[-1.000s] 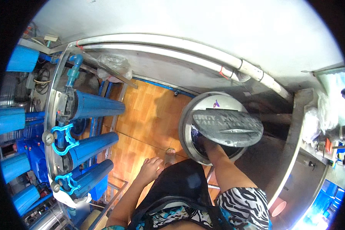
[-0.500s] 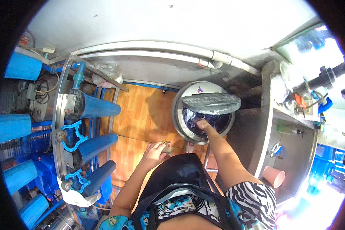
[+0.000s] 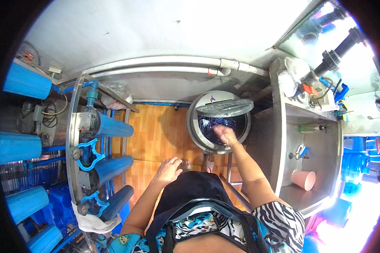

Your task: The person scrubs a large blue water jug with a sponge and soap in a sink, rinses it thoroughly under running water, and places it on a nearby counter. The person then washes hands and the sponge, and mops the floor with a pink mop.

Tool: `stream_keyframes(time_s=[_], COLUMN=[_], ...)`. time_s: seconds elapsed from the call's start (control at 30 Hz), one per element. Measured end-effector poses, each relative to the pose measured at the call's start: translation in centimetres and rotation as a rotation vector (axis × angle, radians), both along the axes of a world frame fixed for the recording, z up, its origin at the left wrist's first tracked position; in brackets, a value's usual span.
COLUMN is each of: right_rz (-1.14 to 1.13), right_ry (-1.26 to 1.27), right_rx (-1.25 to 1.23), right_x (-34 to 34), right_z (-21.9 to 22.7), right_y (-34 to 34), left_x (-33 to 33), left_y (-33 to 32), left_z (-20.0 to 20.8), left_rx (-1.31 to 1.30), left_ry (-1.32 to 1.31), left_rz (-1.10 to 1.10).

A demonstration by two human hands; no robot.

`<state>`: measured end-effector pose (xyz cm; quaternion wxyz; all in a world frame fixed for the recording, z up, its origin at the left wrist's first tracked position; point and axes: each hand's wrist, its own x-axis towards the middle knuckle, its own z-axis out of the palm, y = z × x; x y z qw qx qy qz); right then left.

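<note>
A round, pale grey tub [image 3: 194, 134], like a top-loading washer, stands on the floor in front of me. Its grey lid [image 3: 225, 108] is tilted up over the far side of the opening. Dark contents with bluish, shiny streaks [image 3: 204, 124] show inside; I cannot make out what they are. Over the near part of the opening is my right hand [image 3: 226, 135], its fingertips blurred and pointing inward. Whether they hold anything is not visible. To the left, my left hand [image 3: 168, 170] hangs in the air above the floor, open, fingers loosely stretched, with nothing in it.
On the left, a metal rack [image 3: 74, 143] carries blue cylinders [image 3: 114, 125] and blue clamps. To the right is a metal sink [image 3: 302, 196] with a pink cup [image 3: 303, 180] and a faucet [image 3: 298, 152]. White pipes [image 3: 156, 63] run along the far wall.
My right hand has lifted somewhat, and more of it shows over the opening. My left hand has stayed nearly in place. The whole view has shifted slightly.
</note>
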<state>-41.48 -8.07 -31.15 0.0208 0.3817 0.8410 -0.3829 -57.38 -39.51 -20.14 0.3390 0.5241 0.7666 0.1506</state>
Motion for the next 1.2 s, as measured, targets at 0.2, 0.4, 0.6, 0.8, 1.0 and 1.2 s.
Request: stream_keyframes(time_s=[0.2, 0.4, 0.6, 0.8, 1.0, 1.2], right_rz=[-0.044, -0.167, -1.044, -0.929, -0.811, -1.123], right_ry=[-0.542, 0.282, 1.307, 1.743, 1.712, 2.124], right_rx=[0.105, 0.002, -0.112, -0.521, -0.567, -0.647], right_x=[-0.1, 3.0, 7.3, 9.7, 18.7, 33.2], right_z=[5.3, 16.2, 24.4, 28.5, 29.3, 34.1], right_y=[-2.7, -1.4, 9.2, 20.9, 18.8, 20.8], left_x=[-0.7, -1.8, -1.8, 1.1, 8.1, 19.5], left_y=[-1.7, -3.5, -3.9, -1.2, 4.7, 12.5], left_z=[1.4, 2.8, 3.4, 5.9, 9.9, 14.9], left_rx=[0.048, 0.033, 0.026, 0.131, 0.323, 0.677], left_ry=[0.068, 0.129, 0.147, 0.186, 0.136, -0.093], left_rz=[-0.043, 0.002, -0.014, -0.036, -0.113, -0.309])
